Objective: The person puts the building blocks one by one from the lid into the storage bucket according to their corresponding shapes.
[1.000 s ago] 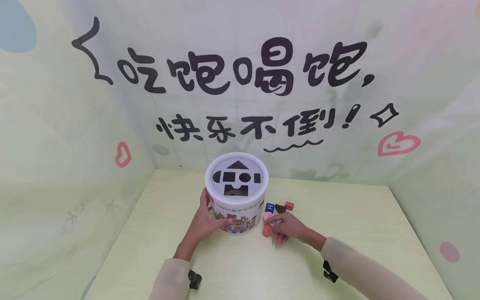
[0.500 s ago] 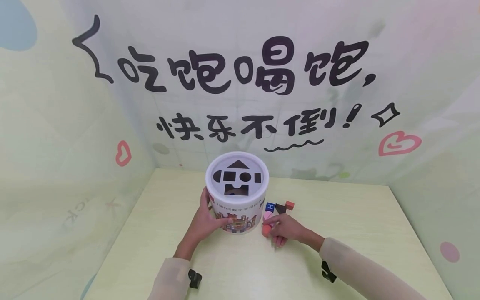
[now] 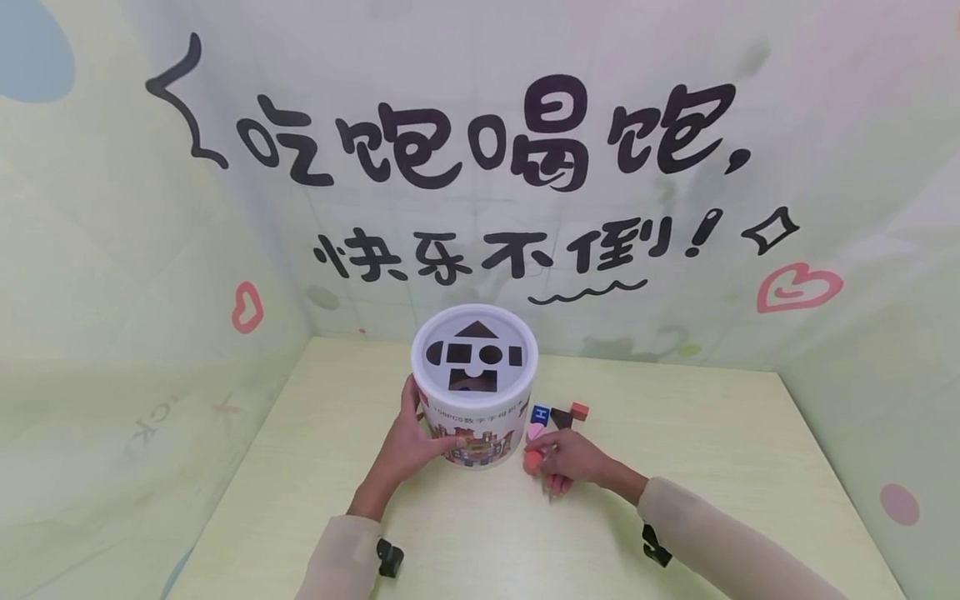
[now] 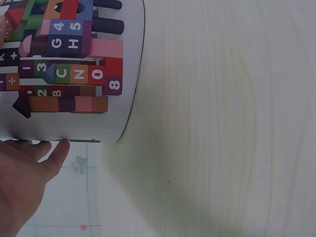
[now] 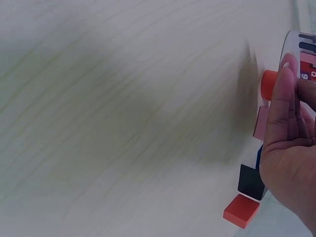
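Note:
A white round bucket (image 3: 474,392) stands on the table, its lid cut with shaped holes and its wall (image 4: 69,69) printed with coloured blocks. My left hand (image 3: 420,437) grips the bucket's left side, thumb behind and fingers across the front, and shows at the bucket's rim in the left wrist view (image 4: 29,173). Just right of the bucket, my right hand (image 3: 558,457) pinches an orange-red cylinder block (image 3: 531,461) low over the table. In the right wrist view the fingers (image 5: 286,113) wrap that orange cylinder (image 5: 269,84).
Behind the right hand lie a pink block (image 3: 535,432), a blue lettered block (image 3: 539,413), a dark block (image 3: 559,416) and a red block (image 3: 579,409). Printed walls close the pale wooden table (image 3: 712,450) at the back and both sides.
The right hand with the orange cylinder has shifted very slightly towards me. The left hand and the bucket have stayed put.

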The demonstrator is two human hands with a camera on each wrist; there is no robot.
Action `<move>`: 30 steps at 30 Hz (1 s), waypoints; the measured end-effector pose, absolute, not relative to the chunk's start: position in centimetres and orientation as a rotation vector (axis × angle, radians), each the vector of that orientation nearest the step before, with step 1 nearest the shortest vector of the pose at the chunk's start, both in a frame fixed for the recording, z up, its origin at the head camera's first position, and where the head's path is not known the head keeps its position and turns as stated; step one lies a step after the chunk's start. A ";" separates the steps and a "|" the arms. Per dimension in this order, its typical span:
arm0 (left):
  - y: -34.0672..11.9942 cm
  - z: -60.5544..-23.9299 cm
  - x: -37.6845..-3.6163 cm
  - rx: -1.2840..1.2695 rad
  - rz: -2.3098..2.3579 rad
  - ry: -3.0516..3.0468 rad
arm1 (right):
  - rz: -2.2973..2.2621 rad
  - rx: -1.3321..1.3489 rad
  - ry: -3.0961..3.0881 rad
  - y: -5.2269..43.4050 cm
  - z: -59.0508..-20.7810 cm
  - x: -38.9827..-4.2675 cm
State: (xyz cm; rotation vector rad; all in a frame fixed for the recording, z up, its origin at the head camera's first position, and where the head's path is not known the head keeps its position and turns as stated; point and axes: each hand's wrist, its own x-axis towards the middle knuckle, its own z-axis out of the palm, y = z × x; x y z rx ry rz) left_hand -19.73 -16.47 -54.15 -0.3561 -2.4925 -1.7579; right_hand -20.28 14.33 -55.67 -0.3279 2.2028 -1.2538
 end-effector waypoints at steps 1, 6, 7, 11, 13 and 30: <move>-16.5 -54.1 -19.7 -0.355 -1.759 -2.494 | -1.252 -0.332 2.205 14.3 -55.7 -20.3; -16.5 -54.2 -19.6 -0.376 -1.747 -2.497 | -1.251 -0.378 2.219 14.5 -55.6 -20.3; -16.5 -54.2 -19.6 -0.380 -1.748 -2.497 | -1.250 -0.389 2.225 14.6 -55.5 -20.3; -16.5 -54.3 -19.6 -0.391 -1.749 -2.492 | -1.250 -0.424 2.245 14.8 -55.0 -20.6; -16.5 -54.3 -19.6 -0.392 -1.745 -2.494 | -1.249 -0.427 2.254 14.9 -54.8 -20.8; -16.5 -54.3 -19.7 -0.375 -1.755 -2.480 | -1.361 -0.344 2.266 15.7 -50.7 -23.1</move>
